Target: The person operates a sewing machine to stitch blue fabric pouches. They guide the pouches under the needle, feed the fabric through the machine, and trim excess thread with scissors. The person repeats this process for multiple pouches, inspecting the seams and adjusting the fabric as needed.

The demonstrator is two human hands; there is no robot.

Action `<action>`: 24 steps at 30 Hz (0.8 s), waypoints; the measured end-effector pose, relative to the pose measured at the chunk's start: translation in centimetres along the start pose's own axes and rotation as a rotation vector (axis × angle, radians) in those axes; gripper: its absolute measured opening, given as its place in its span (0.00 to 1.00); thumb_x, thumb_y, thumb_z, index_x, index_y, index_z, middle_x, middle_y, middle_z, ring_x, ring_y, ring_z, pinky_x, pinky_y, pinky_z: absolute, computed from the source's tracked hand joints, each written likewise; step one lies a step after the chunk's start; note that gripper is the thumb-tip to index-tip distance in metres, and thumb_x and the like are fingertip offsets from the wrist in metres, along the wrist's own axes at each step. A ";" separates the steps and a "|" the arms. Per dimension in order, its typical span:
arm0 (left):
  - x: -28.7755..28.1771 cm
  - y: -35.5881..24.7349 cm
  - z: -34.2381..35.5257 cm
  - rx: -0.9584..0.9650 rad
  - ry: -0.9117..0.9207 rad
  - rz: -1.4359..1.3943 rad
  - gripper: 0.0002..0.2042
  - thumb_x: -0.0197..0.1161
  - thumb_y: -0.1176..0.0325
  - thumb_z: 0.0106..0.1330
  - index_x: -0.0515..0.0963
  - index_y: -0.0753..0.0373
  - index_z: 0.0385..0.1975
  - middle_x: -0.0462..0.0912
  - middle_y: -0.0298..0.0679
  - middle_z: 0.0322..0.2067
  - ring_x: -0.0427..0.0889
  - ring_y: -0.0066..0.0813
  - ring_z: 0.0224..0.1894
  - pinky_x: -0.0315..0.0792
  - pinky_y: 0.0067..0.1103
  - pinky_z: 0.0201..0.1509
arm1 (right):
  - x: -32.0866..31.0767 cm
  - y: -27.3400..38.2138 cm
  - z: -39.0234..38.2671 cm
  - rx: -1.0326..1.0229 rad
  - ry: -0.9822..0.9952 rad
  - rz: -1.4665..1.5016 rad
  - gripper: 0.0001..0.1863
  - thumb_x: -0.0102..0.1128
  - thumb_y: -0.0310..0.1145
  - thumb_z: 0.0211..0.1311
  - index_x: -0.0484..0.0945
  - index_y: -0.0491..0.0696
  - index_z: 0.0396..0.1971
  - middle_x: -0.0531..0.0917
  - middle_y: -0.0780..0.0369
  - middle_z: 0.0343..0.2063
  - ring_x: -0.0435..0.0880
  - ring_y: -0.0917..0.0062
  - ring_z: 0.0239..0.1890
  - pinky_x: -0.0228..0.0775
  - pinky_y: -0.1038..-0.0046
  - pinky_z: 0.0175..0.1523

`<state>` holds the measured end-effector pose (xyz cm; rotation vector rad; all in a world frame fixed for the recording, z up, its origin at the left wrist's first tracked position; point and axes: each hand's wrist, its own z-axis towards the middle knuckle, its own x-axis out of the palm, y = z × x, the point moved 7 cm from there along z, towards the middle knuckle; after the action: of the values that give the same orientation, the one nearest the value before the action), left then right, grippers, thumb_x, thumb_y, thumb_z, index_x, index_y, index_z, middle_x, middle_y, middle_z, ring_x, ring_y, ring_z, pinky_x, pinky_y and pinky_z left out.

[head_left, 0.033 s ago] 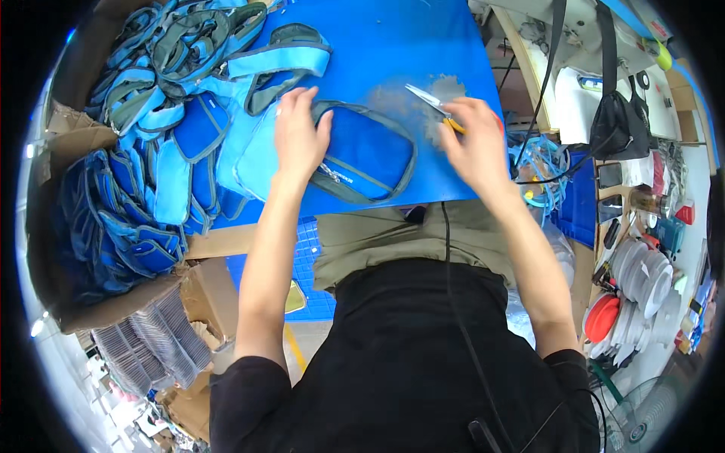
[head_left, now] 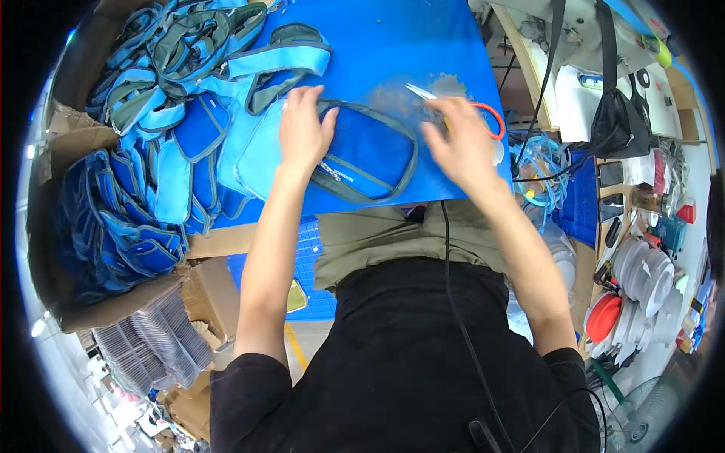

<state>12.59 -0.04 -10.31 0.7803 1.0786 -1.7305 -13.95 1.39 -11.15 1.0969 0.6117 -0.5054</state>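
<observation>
A blue fabric pouch piece (head_left: 370,155) with dark grey binding, a zip and a light-blue panel lies flat near the table's front edge. On its light-blue side rests my left hand (head_left: 304,136), fingers stretched out and thumb apart, holding nothing. To the right, my right hand (head_left: 464,143) is over a pair of scissors (head_left: 420,91) on the table. The blades point to the far left and a red handle loop (head_left: 495,121) shows beyond the fingers. The thumb and fingers of this hand are apart, and it partly hides the scissors.
Blue straps with grey edging (head_left: 192,45) pile up at the far left of the blue table (head_left: 393,38). A cardboard box (head_left: 49,249) at left holds more blue fabric pieces. Grey dust or lint (head_left: 385,97) lies by the scissors. A sewing machine (head_left: 574,23) stands at far right.
My right hand has shifted slightly left and its thumb has spread from the scissors' handle; more of the red loop shows. My left hand has barely moved.
</observation>
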 end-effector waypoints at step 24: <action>-1.7 -13.4 -13.2 -1.040 0.692 -2.161 0.20 0.54 0.57 0.80 0.78 0.70 0.54 0.88 0.42 0.45 0.88 0.24 0.43 0.82 0.22 0.48 | -3.9 3.3 -3.2 0.069 0.257 0.483 0.22 0.68 0.39 0.68 0.73 0.40 0.19 0.68 0.63 0.16 0.65 0.80 0.21 0.57 0.71 0.27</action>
<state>1.35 15.18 -9.99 -1.1355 3.5322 -1.5249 -15.31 5.84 -7.36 1.3361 0.5284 0.0343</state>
